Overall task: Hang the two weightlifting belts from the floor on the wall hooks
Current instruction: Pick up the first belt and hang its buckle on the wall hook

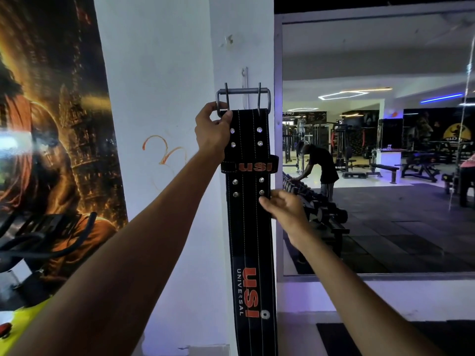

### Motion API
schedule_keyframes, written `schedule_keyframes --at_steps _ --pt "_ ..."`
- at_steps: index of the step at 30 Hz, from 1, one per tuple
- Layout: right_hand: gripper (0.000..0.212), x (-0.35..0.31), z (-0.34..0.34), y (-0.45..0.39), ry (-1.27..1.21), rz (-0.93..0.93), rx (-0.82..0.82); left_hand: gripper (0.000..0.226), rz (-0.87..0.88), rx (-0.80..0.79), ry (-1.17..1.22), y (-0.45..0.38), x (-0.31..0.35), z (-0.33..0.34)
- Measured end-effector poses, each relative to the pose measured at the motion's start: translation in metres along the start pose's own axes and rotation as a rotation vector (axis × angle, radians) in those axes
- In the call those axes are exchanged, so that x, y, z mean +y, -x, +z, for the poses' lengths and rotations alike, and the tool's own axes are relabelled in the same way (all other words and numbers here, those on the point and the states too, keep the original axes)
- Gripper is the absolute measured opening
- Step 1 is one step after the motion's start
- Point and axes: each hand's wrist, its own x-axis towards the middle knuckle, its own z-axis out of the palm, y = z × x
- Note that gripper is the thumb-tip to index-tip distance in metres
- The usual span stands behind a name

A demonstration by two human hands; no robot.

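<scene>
A black weightlifting belt (248,227) with red lettering hangs straight down the white pillar. Its metal double-prong buckle (243,95) is at the top, level with a small wall hook (244,75); whether the buckle rests on the hook I cannot tell. My left hand (212,131) pinches the buckle's left corner and the belt's top edge. My right hand (284,208) is lower, fingertips touching the belt's right edge near the rivets, fingers spread. A second belt is not in view.
A large poster (51,137) covers the wall on the left, with an exercise bike's handlebars (38,232) in front of it. On the right a big mirror (385,150) reflects the gym, a dumbbell rack and a person bending over it.
</scene>
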Motion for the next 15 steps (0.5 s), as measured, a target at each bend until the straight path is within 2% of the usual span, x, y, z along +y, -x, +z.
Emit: schedule_keyframes --at_steps 4,8,11,15 --pt "0.036 0.074 -0.002 0.054 0.065 0.175 -0.134 0.012 -0.009 0.021 -0.004 -0.001 -0.001 -0.005" --pt "0.027 0.11 -0.004 0.092 0.101 0.303 -0.215 0.013 -0.03 0.022 -0.003 0.001 -0.009 -0.008" --pt "0.027 0.092 -0.007 0.079 0.142 0.297 -0.243 0.013 -0.038 0.03 0.004 0.002 -0.013 -0.008" --pt "0.039 0.02 -0.01 0.016 -0.012 0.126 -0.041 0.015 -0.029 0.006 0.011 0.001 -0.014 -0.009"
